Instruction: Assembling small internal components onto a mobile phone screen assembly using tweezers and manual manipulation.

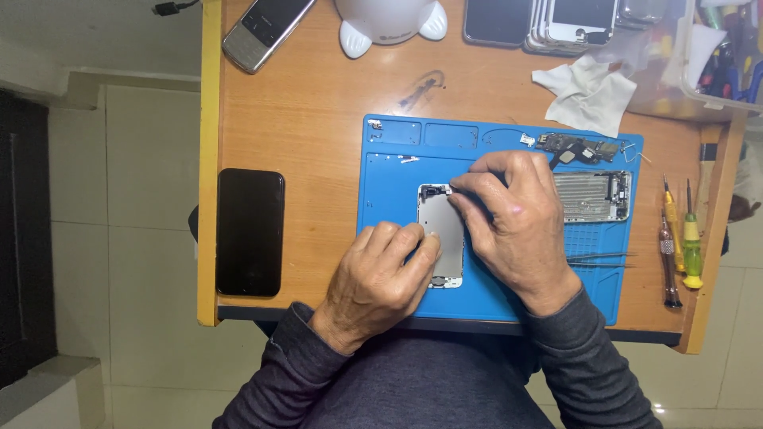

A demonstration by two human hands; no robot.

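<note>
Centre frame — left hand [380, 274] pins the phone panel [442, 237] flat on the blue mat [389, 191]; right hand [513, 218] fingertips pinch its top-edge part.

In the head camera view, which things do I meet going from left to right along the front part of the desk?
Black phone → left hand → silver phone panel → right hand → tweezers → screwdrivers.

A small wooden desk [318, 119] with a yellow edge carries a blue work mat [389, 199] at its middle. A black phone [250, 232] lies by the left edge, screwdrivers [682, 242] by the right, and a white cloth [588, 94] toward the far right corner.
</note>
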